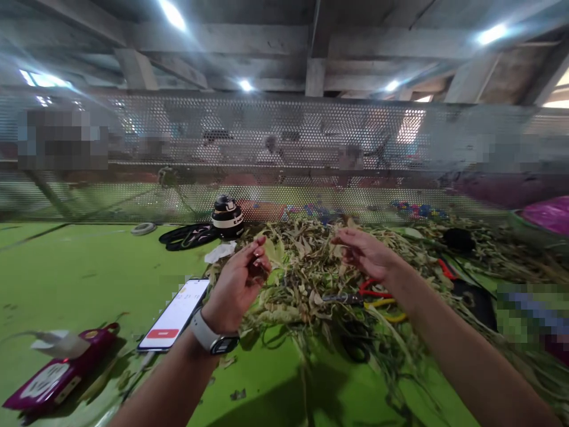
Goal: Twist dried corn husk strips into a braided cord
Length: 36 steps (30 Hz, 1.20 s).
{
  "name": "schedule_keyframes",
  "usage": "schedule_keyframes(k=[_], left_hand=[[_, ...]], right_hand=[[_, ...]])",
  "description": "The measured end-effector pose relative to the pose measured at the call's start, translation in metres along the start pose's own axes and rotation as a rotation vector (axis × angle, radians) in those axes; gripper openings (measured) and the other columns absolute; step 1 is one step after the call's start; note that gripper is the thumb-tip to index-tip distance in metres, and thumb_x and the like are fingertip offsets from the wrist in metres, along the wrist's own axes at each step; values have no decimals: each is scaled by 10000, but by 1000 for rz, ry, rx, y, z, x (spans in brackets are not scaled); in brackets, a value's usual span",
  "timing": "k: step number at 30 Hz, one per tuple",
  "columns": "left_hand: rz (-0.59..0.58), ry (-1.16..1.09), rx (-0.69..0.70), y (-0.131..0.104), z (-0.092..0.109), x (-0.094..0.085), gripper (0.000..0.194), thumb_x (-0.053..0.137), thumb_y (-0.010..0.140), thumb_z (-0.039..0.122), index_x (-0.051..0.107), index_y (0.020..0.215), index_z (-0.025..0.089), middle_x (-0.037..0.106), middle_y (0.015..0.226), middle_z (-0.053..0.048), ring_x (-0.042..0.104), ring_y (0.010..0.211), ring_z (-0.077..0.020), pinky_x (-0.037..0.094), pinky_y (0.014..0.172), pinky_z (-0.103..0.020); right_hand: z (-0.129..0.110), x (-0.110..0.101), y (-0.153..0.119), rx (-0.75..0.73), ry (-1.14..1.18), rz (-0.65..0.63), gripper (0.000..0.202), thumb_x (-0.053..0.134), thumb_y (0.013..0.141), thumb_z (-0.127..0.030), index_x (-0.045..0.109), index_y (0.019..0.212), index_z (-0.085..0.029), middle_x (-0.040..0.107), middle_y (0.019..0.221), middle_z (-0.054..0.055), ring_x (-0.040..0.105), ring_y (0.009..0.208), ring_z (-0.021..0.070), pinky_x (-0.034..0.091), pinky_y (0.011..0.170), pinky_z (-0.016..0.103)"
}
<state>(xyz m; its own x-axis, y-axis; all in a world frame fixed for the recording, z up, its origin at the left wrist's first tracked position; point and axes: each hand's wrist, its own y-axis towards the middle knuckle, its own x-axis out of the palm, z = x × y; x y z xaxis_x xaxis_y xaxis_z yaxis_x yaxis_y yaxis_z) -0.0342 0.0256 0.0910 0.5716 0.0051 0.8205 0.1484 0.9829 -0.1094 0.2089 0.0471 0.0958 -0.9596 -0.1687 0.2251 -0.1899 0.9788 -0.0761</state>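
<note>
the left hand (240,284) and the right hand (367,255) are over the dry plants (302,279), fingers bent; if each grip is open or closed, i cannot tell.

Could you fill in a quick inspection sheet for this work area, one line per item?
Surface: green tabletop, scattered with plant bits.
Things by the hands: heap of leaves and stems; red-and-yellow-handled tool lies in it.
Clutter: phone, black bottle, crumpled white tissue, purple power strip.
Hands: left hand and right hand are over the heap, fingers curled; whether either grips a leaf is unclear.
Cables: one pale cable at the phone's lower end.
Surroundings: perforated screen behind; ceiling lights; blurred people beyond.
</note>
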Motion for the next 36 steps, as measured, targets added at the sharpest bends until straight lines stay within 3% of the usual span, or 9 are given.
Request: schedule_keyframes(k=[6,10,14,17,19,21,25,31,36], left_hand=[[-103,92,-68,7,-9,22,146,445,812,23,581,818,75,480,593,20,442,443,-26,410,433,-111],[-193,117,-53,17,-5,37,127,475,801,36,590,826,84,485,588,21,441,438,-25,410,434,-109],[-263,141,-10,25,1,44,126,480,807,52,599,832,82,495,593,22,447,436,-22,418,435,-108],[-274,176,2,28,3,41,134,484,804,44,611,825,78,536,615,9,475,451,-20,442,463,-107],[-248,232,-27,27,3,38,131,491,806,51,619,821,74,584,653,-14,496,458,-25,456,467,-110],[-208,303,-61,25,3,34,131,495,816,72,625,833,81,637,723,-44,509,457,-31,464,453,-117],[-196,422,-99,19,2,31,139,490,831,97,629,832,103,684,851,-83,519,456,-35,482,449,-129],[-262,550,-294,12,-15,26,151,505,816,76,638,757,114,671,697,-72,569,475,-70,511,482,-169],[-298,560,-442,4,-26,23,124,517,811,78,631,778,115,686,770,-85,588,456,-76,507,465,-182]], right_hand=[[-39,11,-8,-3,-128,-140,240,706,695,-267,493,672,-159,473,495,-76,359,372,13,275,353,147],[-113,12,-12,-247,-262,-121,128,599,787,-177,530,684,-144,486,528,-73,383,414,1,282,398,156],[-171,11,-12,-576,-301,-37,406,216,920,-181,521,672,-80,481,550,-88,363,431,-59,262,470,212],[-155,16,-11,-425,-597,-119,241,451,869,-249,583,746,-90,565,595,-49,424,446,-18,273,445,183],[-125,21,-12,-174,-787,-270,196,577,799,-310,611,770,-119,572,568,-31,439,432,18,283,408,169],[-95,28,-15,-65,-862,-368,196,622,761,-329,607,740,-135,546,536,-40,411,408,26,284,390,169],[-63,37,-21,-29,-868,-401,203,580,791,-356,577,769,-155,520,528,-51,371,384,31,268,379,180],[-51,46,-22,-127,-921,-417,152,572,801,-311,560,835,-163,553,606,-21,461,497,66,318,435,188],[-45,47,-24,-72,-869,-350,131,565,805,-284,512,823,-165,543,579,-27,439,450,60,303,403,183]])
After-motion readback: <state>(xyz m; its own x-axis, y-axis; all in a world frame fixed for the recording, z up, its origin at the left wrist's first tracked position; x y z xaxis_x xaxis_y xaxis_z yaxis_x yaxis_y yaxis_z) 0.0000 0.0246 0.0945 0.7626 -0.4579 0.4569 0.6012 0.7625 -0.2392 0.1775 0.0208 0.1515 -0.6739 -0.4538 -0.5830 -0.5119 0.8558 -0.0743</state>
